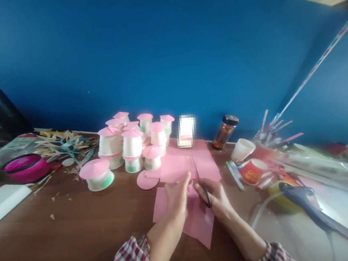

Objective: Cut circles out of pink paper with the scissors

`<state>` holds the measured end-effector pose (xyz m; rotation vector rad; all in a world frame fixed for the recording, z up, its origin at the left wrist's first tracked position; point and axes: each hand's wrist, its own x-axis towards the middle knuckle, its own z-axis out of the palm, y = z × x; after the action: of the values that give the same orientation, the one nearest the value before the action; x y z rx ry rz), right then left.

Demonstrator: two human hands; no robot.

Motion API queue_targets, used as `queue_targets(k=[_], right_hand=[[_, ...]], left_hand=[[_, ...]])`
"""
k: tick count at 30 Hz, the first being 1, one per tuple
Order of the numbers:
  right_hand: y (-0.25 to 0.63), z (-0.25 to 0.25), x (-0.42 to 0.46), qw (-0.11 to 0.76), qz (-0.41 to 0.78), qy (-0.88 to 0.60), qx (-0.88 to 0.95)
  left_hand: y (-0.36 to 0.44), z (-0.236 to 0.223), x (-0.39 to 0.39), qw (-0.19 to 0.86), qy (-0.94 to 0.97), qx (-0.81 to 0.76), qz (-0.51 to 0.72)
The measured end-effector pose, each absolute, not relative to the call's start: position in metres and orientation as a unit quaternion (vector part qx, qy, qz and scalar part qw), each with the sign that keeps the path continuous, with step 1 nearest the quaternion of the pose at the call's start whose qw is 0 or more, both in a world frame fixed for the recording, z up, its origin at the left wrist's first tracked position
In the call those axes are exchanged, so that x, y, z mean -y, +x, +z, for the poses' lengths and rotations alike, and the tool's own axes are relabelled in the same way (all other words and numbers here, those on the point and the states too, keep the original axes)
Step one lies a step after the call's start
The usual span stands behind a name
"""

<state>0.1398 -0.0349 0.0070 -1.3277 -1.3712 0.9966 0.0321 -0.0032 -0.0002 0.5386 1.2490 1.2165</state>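
Observation:
Over the pink sheets on the table, my right hand is closed on a pair of scissors; a dark handle loop shows beside the fingers and the blades point away from me. My left hand grips pink paper close to the scissors, thumb on top, with its other fingers mostly hidden. Past both hands lie more flat pink sheets. A cut pink paper disc rests left of them. Where exactly the blades meet the paper is blurred.
White paper cups with pink cone tops stand stacked left of centre. A brown glass jar tilts near the blue wall. To the right are a red cup, a glue gun and plastic bags. A magenta bowl is at left.

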Motion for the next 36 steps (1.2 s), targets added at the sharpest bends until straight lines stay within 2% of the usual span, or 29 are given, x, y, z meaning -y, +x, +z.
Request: queue_targets(k=[21, 36], right_hand=[[0.141, 0.008, 0.035, 0.468, 0.408, -0.544, 0.565], [0.142, 0.003, 0.034, 0.480, 0.452, -0.536, 0.527]], left_hand=[[0.032, -0.011, -0.001, 0.618, 0.235, -0.509, 0.550], [0.033, 0.012, 0.009, 0.579, 0.273, -0.556, 0.529]])
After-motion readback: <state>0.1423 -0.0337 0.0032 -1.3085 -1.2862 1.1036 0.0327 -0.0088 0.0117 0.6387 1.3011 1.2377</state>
